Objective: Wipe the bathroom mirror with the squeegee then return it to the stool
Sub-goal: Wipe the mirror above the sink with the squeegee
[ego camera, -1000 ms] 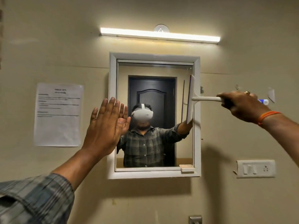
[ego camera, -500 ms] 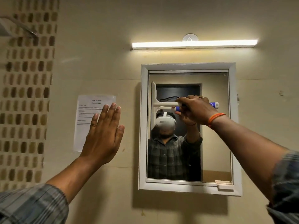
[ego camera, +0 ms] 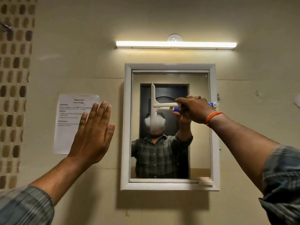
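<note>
A white-framed mirror (ego camera: 199, 159) hangs on the beige wall ahead. My right hand (ego camera: 194, 109) grips the handle of a white squeegee (ego camera: 162, 105) with a blue end. Its blade stands vertical against the glass, left of the mirror's middle and in its upper half. My left hand (ego camera: 94, 133) is flat and open, fingers up, held at the wall just left of the mirror frame. The stool is out of view.
A tube light (ego camera: 176, 44) glows above the mirror. A printed paper sheet (ego camera: 68, 124) is stuck to the wall on the left, partly behind my left hand. A patterned tile strip (ego camera: 14, 95) runs down the far left.
The squeegee swept from the mirror's right edge to its left side, then back a little toward the middle. My view shifted left and up. My left hand stayed raised and open.
</note>
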